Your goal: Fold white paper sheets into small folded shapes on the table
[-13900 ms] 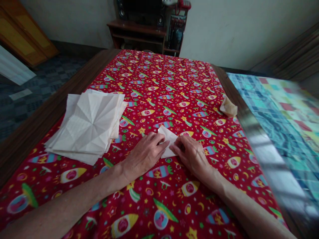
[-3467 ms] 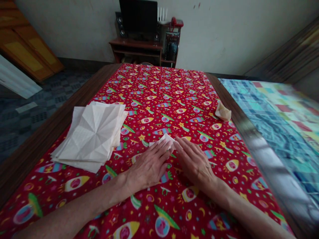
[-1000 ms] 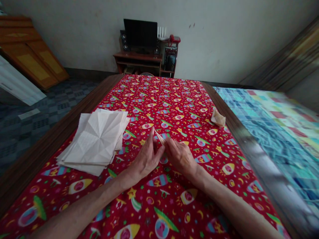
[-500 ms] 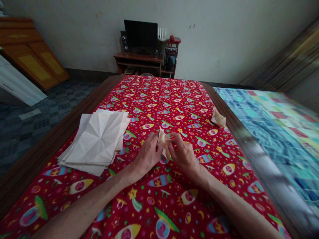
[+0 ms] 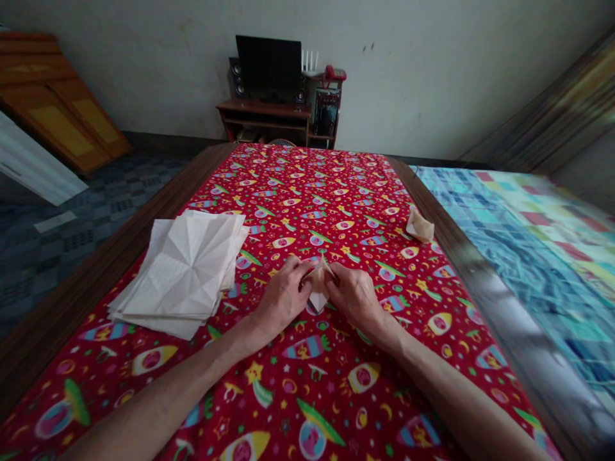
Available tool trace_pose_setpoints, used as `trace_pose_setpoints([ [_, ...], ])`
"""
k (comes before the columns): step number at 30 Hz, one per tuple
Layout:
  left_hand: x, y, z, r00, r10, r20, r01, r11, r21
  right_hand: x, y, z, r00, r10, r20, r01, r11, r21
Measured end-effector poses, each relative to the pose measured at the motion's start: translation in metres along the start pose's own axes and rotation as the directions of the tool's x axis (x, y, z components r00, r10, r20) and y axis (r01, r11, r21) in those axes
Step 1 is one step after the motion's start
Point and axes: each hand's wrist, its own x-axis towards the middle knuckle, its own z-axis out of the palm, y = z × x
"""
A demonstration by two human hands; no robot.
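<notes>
A small folded piece of cream paper (image 5: pixel 318 296) stands between my hands over the red patterned cloth (image 5: pixel 312 384), with one point sticking up at its far side. My left hand (image 5: pixel 286 288) pinches its left side between thumb and fingers. On the right side, my right hand (image 5: pixel 353 288) grips it in the same way. Both hands cover parts of the folds. Left of my hands lies a stack of creased paper sheets (image 5: pixel 192 262); the top sheet has creases radiating from its middle. Another folded paper piece (image 5: pixel 420 227) sits near the cloth's right edge.
Dark wooden borders (image 5: pixel 158 205) flank the cloth. To the right is a bed with a blue and checked cover (image 5: pixel 519 256). A desk (image 5: pixel 264 109) with a monitor (image 5: pixel 269 67), speakers and a red phone (image 5: pixel 335 73) stands by the far wall; a wooden cabinet (image 5: pixel 62 102) stands left.
My right fingers have closed in on the paper's right side. The paper has turned, and its lower tip now shows between my hands. The view has shifted slightly.
</notes>
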Motion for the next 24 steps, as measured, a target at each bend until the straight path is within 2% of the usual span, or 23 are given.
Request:
trace_pose_setpoints([
  [5,0.008,0.002,-0.001,0.992,-0.074,0.100,0.061,0.990,0.126,0.001,0.000,0.002,0.999,-0.043,-0.005,0.042,0.995,-0.093],
  [11,0.014,0.001,0.000,0.986,-0.088,0.142,0.076,0.993,0.085,0.012,-0.007,-0.002,0.993,0.101,0.053,-0.088,0.975,-0.203],
  [14,0.013,0.000,-0.001,0.985,-0.071,0.157,0.060,0.996,0.071,0.012,-0.008,-0.002,0.991,0.117,0.069,-0.101,0.974,-0.202],
  [16,0.010,-0.001,-0.001,0.987,-0.055,0.149,0.043,0.996,0.080,0.008,-0.005,-0.001,0.996,0.055,0.064,-0.043,0.983,-0.179],
  [19,0.004,-0.003,-0.004,0.991,-0.003,0.134,-0.012,0.994,0.107,-0.001,0.003,-0.001,0.992,-0.101,0.074,0.110,0.984,-0.138],
  [24,-0.006,-0.005,-0.012,0.967,0.134,0.215,-0.182,0.958,0.222,-0.012,0.014,-0.004,0.942,-0.321,0.095,0.333,0.929,-0.163],
])
